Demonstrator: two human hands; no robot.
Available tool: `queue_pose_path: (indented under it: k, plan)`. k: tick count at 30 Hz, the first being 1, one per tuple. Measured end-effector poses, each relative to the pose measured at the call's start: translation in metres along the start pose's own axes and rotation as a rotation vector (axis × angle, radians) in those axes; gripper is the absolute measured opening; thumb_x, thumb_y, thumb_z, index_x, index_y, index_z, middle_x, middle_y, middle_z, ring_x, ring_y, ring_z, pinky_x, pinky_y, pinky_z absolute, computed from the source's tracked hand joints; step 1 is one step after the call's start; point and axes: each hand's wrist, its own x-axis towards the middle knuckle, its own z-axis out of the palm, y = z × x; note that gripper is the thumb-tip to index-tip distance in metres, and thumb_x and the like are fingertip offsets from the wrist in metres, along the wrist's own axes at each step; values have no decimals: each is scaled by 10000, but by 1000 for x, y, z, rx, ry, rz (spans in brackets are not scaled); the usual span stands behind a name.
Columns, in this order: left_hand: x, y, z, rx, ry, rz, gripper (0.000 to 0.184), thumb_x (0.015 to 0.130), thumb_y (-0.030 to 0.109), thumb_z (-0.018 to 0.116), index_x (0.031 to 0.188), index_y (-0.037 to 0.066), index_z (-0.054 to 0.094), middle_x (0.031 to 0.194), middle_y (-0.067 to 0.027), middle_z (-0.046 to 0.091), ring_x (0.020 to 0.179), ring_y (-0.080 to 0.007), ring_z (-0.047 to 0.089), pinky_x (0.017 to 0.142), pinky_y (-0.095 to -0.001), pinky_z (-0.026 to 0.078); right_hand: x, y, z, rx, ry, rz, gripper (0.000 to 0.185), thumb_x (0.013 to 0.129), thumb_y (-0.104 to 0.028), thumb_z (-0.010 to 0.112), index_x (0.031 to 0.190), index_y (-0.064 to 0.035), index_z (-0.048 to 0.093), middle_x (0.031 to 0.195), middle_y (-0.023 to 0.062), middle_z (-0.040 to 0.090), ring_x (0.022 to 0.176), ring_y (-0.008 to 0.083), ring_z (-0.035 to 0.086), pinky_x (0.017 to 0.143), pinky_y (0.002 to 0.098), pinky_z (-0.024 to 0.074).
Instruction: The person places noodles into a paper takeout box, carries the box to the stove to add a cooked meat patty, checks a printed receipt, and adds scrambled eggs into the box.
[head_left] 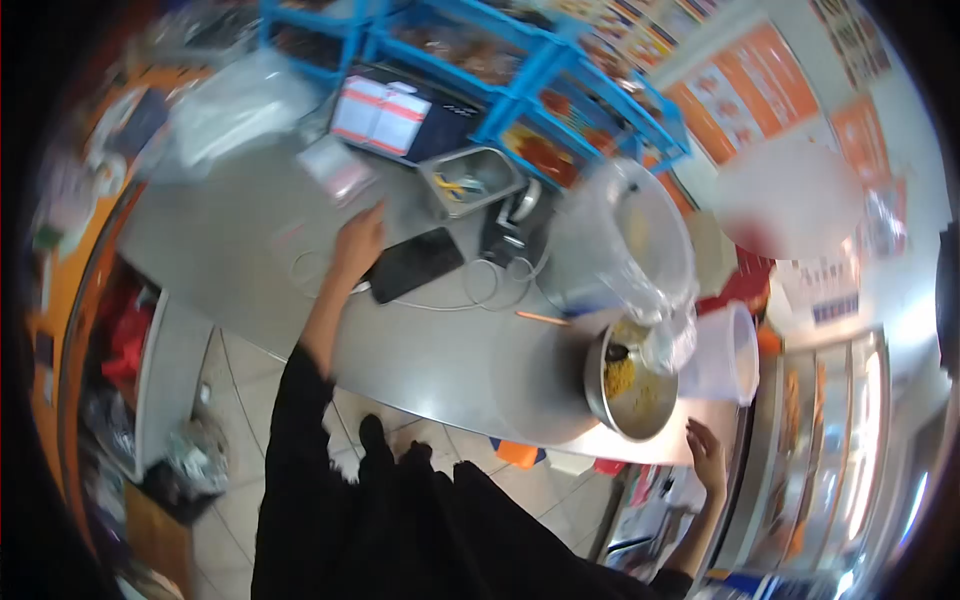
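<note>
My left hand is over the metal counter, just left of a black phone. One finger points toward the back of the counter; the others are blurred and no held thing shows. A white cable runs past the phone's lower edge. My right hand is in the air off the counter's right front edge, its fingers apart and slightly curled, with nothing in them. Nearest to it stands a steel bowl holding yellow crumbly food and a dark spoon-like utensil.
A large clear plastic-lined tub and a white bucket stand near the bowl. Behind the phone are a metal tray, a tablet screen and blue racks. A plastic bag lies at the back left.
</note>
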Motion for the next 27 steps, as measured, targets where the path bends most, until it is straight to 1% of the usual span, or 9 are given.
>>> queue_pose_path:
  k: [4,6,11,14,19,20,22,23,27]
  plan:
    - [-111,35,-58,4,149,-2,141,816,102,446,858,-1,532,789,-144,487,738,-306,476,659,-382,375,-28,33,43,94,305,142,243,799,-208,525,944,-25,591,928,112,598,852,177,559,754,282,421]
    - [-172,50,-75,-123,94,-220,151,843,104,424,833,-23,505,819,-150,477,790,-287,474,673,-351,384,-44,74,76,229,507,204,262,824,-234,502,934,-13,589,906,102,595,831,149,549,722,262,422]
    - [-309,57,-53,223,286,-246,112,797,96,498,823,-13,507,922,-180,458,910,-324,441,790,-384,373,-111,153,155,300,674,480,291,827,-251,503,905,17,586,866,125,601,778,142,557,723,270,426]
    - [-356,34,-14,-50,91,-210,259,762,83,533,992,-4,450,986,-188,454,899,-305,453,727,-365,407,-177,205,208,262,561,592,279,830,-232,487,890,21,586,790,151,611,714,190,587,663,278,439]
    - [-419,13,23,357,-1066,-479,576,750,320,551,1210,79,302,1218,-181,309,1052,-345,400,873,-490,303,-332,259,303,115,9,849,228,784,-195,462,793,-20,607,723,101,620,692,162,587,633,270,436]
    - [-426,22,27,362,-1068,-472,576,750,320,551,1210,79,302,1218,-181,309,1052,-345,400,873,-490,303,-372,271,326,136,-52,855,221,769,-189,457,775,-33,613,694,93,613,660,155,578,627,274,438]
    - [-432,41,42,785,-1321,-967,725,729,463,517,1285,123,199,1310,-185,185,1200,-345,216,954,-540,121,-438,282,356,392,-265,1115,233,784,-187,453,755,-18,612,685,62,608,650,157,567,609,265,440]
    - [-435,58,48,784,-1314,-958,725,729,463,517,1285,123,199,1310,-185,185,1200,-345,216,954,-540,121,-481,305,386,534,-333,1180,298,770,-354,506,845,-87,616,766,95,613,704,194,567,648,366,429]
    - [-458,122,85,613,-1313,-575,798,732,532,454,1327,162,72,1362,-183,-7,1262,-309,-18,966,-543,-39,-486,254,302,580,-546,1330,307,783,-372,479,950,-136,583,853,73,602,727,225,556,635,416,420]
